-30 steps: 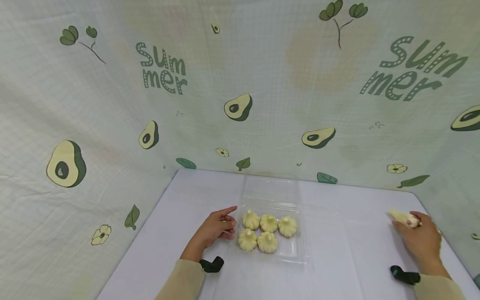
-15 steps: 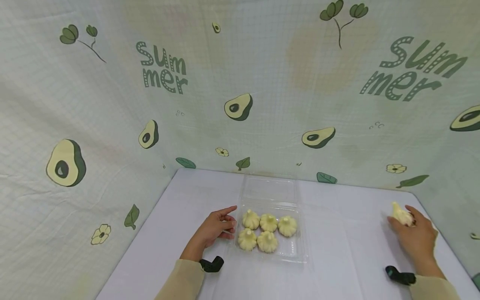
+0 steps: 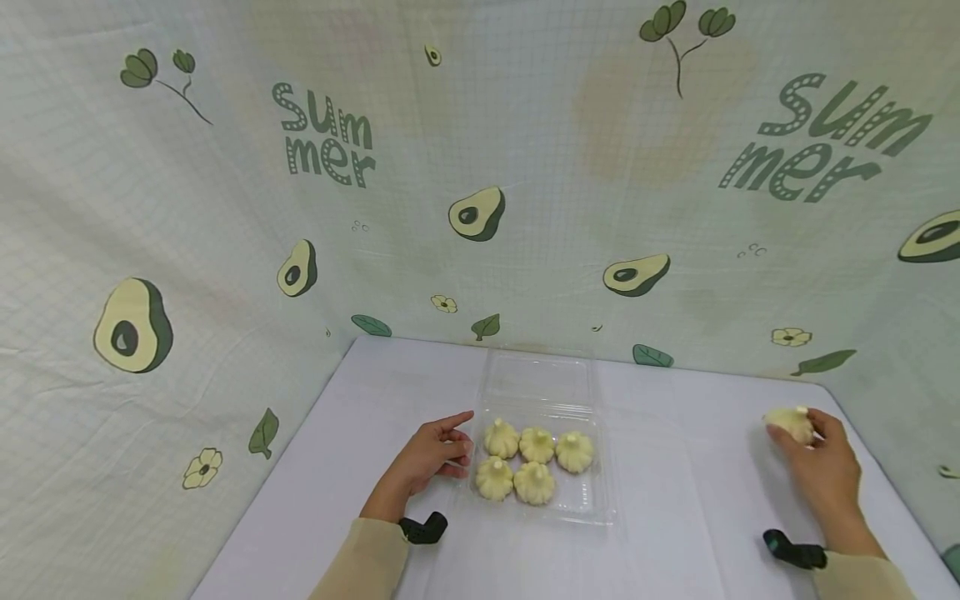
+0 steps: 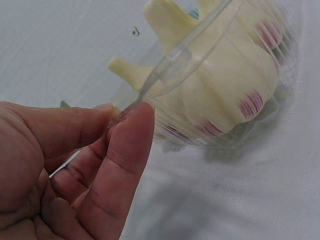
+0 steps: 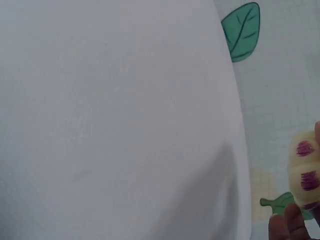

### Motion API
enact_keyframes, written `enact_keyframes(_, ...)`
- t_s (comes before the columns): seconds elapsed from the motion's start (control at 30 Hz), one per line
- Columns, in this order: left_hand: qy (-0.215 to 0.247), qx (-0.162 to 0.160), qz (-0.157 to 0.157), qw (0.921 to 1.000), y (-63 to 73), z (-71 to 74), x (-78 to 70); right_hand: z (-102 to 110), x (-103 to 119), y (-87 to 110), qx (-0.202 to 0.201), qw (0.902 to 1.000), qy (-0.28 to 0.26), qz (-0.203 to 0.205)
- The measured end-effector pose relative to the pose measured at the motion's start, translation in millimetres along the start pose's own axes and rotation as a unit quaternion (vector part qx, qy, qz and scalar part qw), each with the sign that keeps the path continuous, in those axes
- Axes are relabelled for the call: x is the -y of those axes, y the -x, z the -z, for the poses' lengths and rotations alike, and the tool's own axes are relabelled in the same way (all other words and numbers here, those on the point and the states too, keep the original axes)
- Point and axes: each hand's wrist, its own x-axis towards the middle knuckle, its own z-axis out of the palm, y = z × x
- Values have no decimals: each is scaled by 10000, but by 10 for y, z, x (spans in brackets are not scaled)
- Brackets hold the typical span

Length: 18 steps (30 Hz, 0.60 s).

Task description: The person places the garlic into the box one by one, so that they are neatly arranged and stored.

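A clear plastic clamshell box (image 3: 585, 498) lies with its lid (image 3: 536, 379) folded back. Inside sit several pale garlic bulbs (image 3: 535, 483), stems up, in two rows, with a gap at the front right. My left hand (image 3: 431, 457) pinches the box's left rim between thumb and finger; the left wrist view shows the rim (image 4: 150, 82) caught there, beside a purple-streaked bulb (image 4: 225, 80). Over on the right, my right hand (image 3: 823, 467) grips another garlic bulb (image 3: 791, 423) above the table. The right wrist view shows only its fingertips (image 5: 295, 222) and the bulb's purple-marked underside (image 5: 303, 172).
A white cloth covers the table (image 3: 675, 467). Patterned fabric (image 3: 540, 167) with avocados and lettering rises along the back and both sides. The table's right edge runs close beside my right hand.
My right hand has moved a little left, turning the garlic bulb so its stem points another way. The left hand and the box have stayed in place.
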Motion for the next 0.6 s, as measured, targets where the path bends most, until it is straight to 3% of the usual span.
enact_keyframes(0.37, 14, 23, -24, 10000, -9, -3, -2, 7, 250, 136, -54, 9996, -252, -79)
enact_keyframes(0.6, 5, 33, -21, 10000, -23, 7, 4, -14, 425, 288, 245, 9952, -933, 155)
